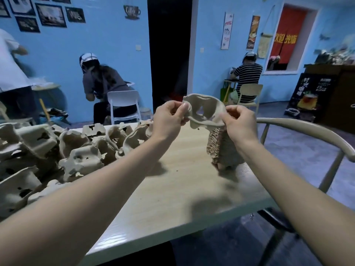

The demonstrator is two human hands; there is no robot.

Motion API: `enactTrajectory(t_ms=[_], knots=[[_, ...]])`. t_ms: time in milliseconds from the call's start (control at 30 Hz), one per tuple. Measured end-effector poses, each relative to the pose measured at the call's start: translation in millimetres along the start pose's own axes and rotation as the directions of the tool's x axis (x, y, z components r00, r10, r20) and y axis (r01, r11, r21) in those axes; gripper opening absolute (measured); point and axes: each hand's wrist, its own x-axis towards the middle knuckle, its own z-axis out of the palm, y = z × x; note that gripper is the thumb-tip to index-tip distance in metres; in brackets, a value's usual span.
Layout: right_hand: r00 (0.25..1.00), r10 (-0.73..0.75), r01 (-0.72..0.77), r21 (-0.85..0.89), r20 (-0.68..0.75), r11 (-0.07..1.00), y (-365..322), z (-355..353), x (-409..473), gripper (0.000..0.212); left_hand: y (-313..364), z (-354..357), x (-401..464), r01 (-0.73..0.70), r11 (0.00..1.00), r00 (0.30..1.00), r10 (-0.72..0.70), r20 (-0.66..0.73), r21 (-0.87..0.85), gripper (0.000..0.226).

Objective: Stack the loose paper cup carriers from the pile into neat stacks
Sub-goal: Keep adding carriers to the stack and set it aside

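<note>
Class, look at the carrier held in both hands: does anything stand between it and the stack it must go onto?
Nothing visible does. The carrier, pinched by the left hand and right hand, hangs directly above the stack.

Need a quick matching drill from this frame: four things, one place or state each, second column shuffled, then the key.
Things
1. held carrier
2. neat stack
3. loose pile
4. white chair

Places or states
A. heaped on the table's left side
B. on the floor past the table's far edge
C. in the air, pinched by left hand and right hand
D. standing on the table, below the right hand

Pairs: 1-C, 2-D, 3-A, 4-B
</note>
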Motion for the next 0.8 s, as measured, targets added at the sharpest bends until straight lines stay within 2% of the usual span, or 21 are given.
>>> enactTrajectory(t_ms=[133, 367, 800], knots=[[0.996, 0.046, -0.051, -0.072, -0.080, 0.996, 3, -27, 23, 0.012, 5, 38, 16, 0.022, 0.999, 0.997, -0.024, 0.072, 0.027, 0.014], [0.981, 0.092, -0.123, -0.177, -0.173, 0.977, 26, -46, 45, 0.015, 3, 85, 26, 0.130, 0.990, 0.988, -0.134, 0.071, 0.051, 0.010], [0.985, 0.127, -0.160, -0.318, -0.121, 0.934, 54, -48, 49, 0.025, -23, 102, 24, 0.200, 0.944, 0.972, -0.224, 0.067, 0.263, 0.012]])
